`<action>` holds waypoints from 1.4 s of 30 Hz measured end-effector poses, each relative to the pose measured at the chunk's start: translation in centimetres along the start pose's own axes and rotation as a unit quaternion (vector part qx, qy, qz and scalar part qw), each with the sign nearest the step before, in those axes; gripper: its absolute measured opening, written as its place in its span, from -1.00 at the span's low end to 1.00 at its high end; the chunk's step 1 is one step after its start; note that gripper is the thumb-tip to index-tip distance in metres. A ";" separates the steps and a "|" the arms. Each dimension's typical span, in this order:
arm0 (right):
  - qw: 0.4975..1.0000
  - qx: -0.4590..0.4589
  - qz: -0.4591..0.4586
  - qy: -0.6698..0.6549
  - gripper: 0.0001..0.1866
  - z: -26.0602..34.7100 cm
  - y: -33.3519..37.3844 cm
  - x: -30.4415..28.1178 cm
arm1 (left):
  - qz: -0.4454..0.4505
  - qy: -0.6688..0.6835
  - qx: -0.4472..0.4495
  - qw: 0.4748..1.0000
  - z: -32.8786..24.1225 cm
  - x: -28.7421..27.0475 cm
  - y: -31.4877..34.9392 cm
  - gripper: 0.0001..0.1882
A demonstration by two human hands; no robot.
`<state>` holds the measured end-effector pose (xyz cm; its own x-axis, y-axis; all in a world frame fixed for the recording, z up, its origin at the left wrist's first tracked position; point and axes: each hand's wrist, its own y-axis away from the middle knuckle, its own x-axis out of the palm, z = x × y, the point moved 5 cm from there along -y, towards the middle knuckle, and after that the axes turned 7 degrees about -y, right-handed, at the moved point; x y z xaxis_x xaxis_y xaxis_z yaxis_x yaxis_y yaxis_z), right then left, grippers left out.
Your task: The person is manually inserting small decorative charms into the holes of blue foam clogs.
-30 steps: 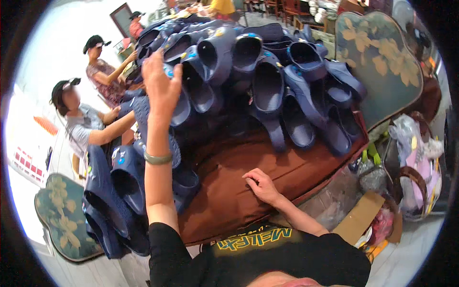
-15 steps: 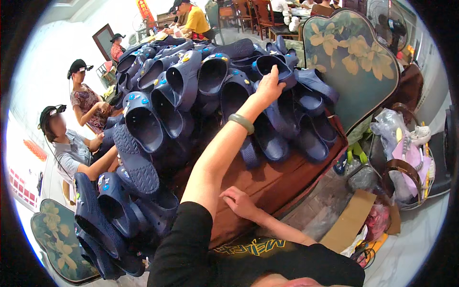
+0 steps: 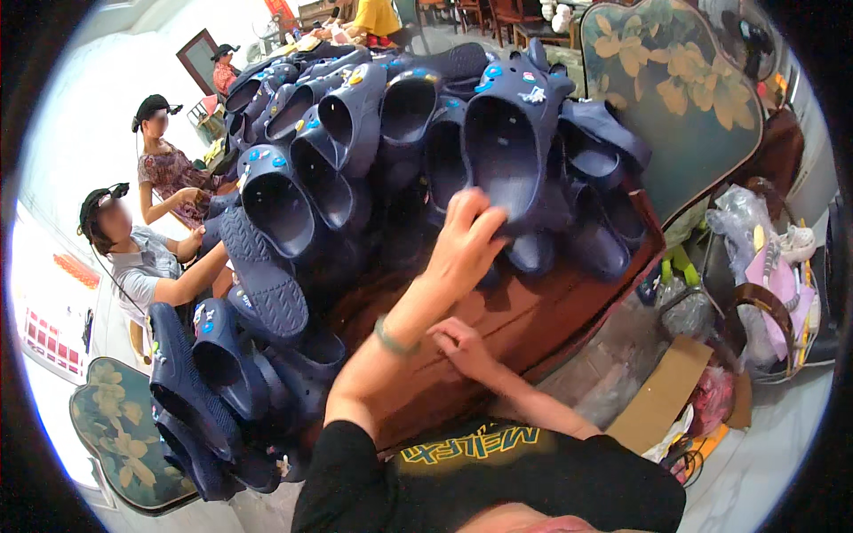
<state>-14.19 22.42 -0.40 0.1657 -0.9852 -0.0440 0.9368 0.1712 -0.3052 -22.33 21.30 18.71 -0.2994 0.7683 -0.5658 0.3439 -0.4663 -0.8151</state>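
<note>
A large pile of navy clogs [image 3: 289,209] with small coloured charms lies in front of me. My left hand [image 3: 462,244], slightly blurred and with a bangle at the wrist, has its fingers closed at the heel of one navy clog [image 3: 505,147]. That clog stands tilted, toe up and opening toward me, at the pile's near right side. Lower down, my right hand [image 3: 462,346] hovers by the reddish-brown surface [image 3: 524,333], fingers loosely bent and somewhat apart, with nothing seen in them.
Two co-workers, one in a grey shirt [image 3: 155,258], are at the pile's left side. A floral-patterned panel [image 3: 671,98] rises at the far right. Below it are a bag with plastic wrapping [image 3: 764,293] and a cardboard piece [image 3: 662,386]. More clogs [image 3: 191,391] hang at lower left.
My left hand has come down toward me, bringing the clog nearer and tipping its opening my way. The right hand has shifted slightly. The whole view has moved a little.
</note>
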 end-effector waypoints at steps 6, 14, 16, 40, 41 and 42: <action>0.977 0.113 -0.137 -0.122 -0.47 -2.5 0.2 -2.3 | 0.033 0.008 -0.082 0.996 -5.1 -8.7 16.1 -0.58; 0.838 0.160 -0.037 -0.521 -0.32 -0.3 -1.4 -1.5 | 0.194 0.019 -0.225 0.955 -10.0 -15.8 29.9 -0.70; 0.873 0.161 -0.012 -0.460 -0.34 -0.1 -1.3 -0.8 | 0.210 -0.050 -0.243 0.946 -9.4 -17.8 31.3 -0.76; 0.945 -0.023 0.289 0.149 -0.77 1.7 -8.9 4.6 | -0.141 0.494 -0.620 0.593 -2.6 -8.7 25.9 -0.60; 0.941 -0.042 0.267 0.206 -0.79 1.6 -9.1 4.8 | -0.142 0.494 -0.621 0.592 -2.5 -8.6 25.9 -0.60; 0.940 -0.041 0.269 0.206 -0.79 1.6 -9.4 5.1 | -0.130 0.498 -0.615 0.597 -2.5 -8.5 25.8 -0.60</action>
<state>-21.63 15.77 3.75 0.4586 -0.6799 -0.5721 0.7222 0.6604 -0.2059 -8.65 3.83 2.83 -0.0180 0.9098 0.4147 0.9781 -0.0699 0.1959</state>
